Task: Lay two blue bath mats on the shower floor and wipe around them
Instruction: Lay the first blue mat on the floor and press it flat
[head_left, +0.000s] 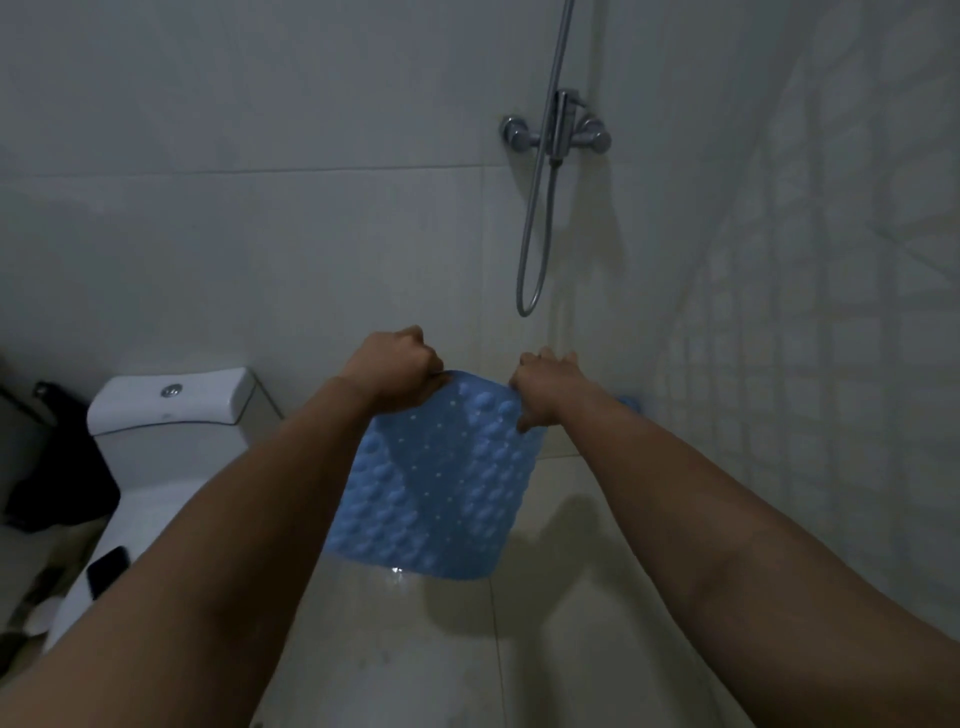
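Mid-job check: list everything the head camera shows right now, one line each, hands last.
bath mat: one, light blue, bumpy, hanging above the shower floor from its top edge
second blue piece: one, partly hidden behind the right wrist, at the wall base; cannot tell what it is
shower mixer: one, chrome, on the wall
shower hose: one, silver, looping below the mixer
toilet: one, white, at left
phone: one, black, on the toilet
dark cloth: one, black, far left
left hand: grips mat's top-left corner
right hand: grips mat's top-right corner

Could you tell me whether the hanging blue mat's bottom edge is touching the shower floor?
Apart. The head view shows the blue mat hanging from both hands, its bottom edge clear of the shower floor, with its shadow cast separately on the tiles.
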